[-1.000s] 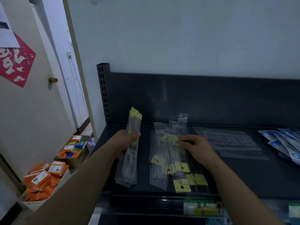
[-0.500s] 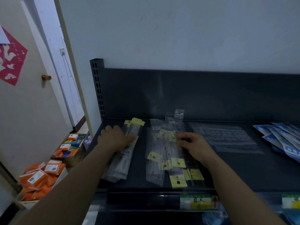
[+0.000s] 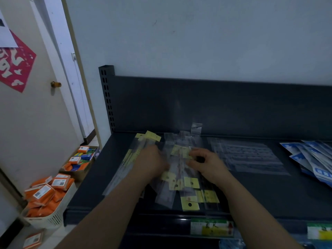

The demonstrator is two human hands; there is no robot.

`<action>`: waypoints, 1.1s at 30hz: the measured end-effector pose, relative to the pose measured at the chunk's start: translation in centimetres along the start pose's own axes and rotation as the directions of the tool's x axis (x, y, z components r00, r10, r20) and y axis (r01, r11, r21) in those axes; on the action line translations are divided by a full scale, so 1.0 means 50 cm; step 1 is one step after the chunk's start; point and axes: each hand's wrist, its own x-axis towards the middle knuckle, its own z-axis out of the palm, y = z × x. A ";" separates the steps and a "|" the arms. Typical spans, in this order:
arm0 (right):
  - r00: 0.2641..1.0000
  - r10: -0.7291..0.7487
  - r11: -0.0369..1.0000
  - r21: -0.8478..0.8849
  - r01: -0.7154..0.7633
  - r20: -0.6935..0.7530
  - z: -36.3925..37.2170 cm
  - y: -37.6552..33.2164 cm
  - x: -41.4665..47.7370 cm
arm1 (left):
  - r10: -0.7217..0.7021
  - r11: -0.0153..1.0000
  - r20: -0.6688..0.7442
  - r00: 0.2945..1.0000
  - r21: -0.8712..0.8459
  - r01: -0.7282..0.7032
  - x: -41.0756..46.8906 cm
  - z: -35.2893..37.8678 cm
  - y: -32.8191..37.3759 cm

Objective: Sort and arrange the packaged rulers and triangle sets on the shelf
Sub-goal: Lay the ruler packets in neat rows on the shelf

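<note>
Resting on the middle ruler packs [image 3: 179,178], both hands (left [image 3: 152,163] blurred, right [image 3: 206,163] pinching one pack), two piles

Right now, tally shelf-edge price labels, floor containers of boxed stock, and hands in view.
Price labels: 2
Floor containers: 2, white basket, cardboard box
Hands: 2, left hand, right hand
Total: 6

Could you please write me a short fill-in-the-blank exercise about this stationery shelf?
1. The header cards on the ruler packs are ____.
2. Both hands, the left hand and the right hand, rest on the ____ pile of packs.
3. The packs at the shelf's right edge are white and ____.

Missing words: yellow; middle; blue
</note>
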 end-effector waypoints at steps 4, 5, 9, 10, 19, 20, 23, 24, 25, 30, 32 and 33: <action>0.999 -0.013 0.935 -0.355 0.024 0.033 0.020 -0.024 0.005 | -0.067 0.980 -0.092 0.993 -0.194 0.048 -0.015 -0.014 -0.023; 0.999 -0.004 0.905 -0.424 0.022 0.045 0.024 -0.029 0.009 | -0.097 0.945 -0.089 0.991 -0.322 0.064 -0.021 -0.017 -0.028; 1.000 0.011 0.884 -0.468 0.003 0.027 0.022 -0.039 0.023 | -0.157 0.740 -0.005 0.988 -0.662 0.114 -0.041 -0.016 -0.039; 1.000 0.008 0.889 -0.458 0.004 0.024 0.021 -0.039 0.023 | -0.152 0.721 0.006 0.988 -0.683 0.115 -0.042 -0.013 -0.043; 1.000 -0.003 0.887 -0.463 0.013 0.022 0.014 -0.041 0.007 | -0.157 0.656 0.017 0.987 -0.746 0.118 -0.056 0.003 -0.044; 1.000 -0.006 0.887 -0.463 0.013 0.017 0.014 -0.043 0.007 | -0.159 0.654 0.014 0.987 -0.748 0.116 -0.057 0.003 -0.045; 1.000 0.026 0.907 -0.419 -0.031 -0.017 0.018 -0.045 0.012 | -0.152 0.654 -0.003 0.988 -0.750 0.098 -0.062 0.001 -0.042; 0.999 0.042 0.917 -0.397 -0.049 -0.026 0.019 -0.040 0.014 | -0.148 0.657 -0.008 0.989 -0.748 0.092 -0.064 0.000 -0.040; 0.999 0.037 0.930 -0.364 -0.044 -0.027 0.018 -0.036 0.015 | -0.144 0.667 -0.011 0.989 -0.740 0.089 -0.065 -0.001 -0.040; 0.977 0.211 0.939 0.278 -0.201 -0.008 -0.004 -0.054 -0.005 | -0.110 0.650 -0.021 0.994 -0.758 0.056 -0.063 -0.013 -0.042; 0.952 0.257 0.819 0.485 -0.305 0.165 -0.002 -0.075 -0.024 | -0.059 0.632 0.020 0.998 -0.773 0.053 -0.067 -0.014 -0.031; 0.942 0.231 0.775 0.539 -0.329 0.243 0.002 -0.085 -0.031 | -0.041 0.639 0.039 0.998 -0.767 0.056 -0.070 -0.010 -0.023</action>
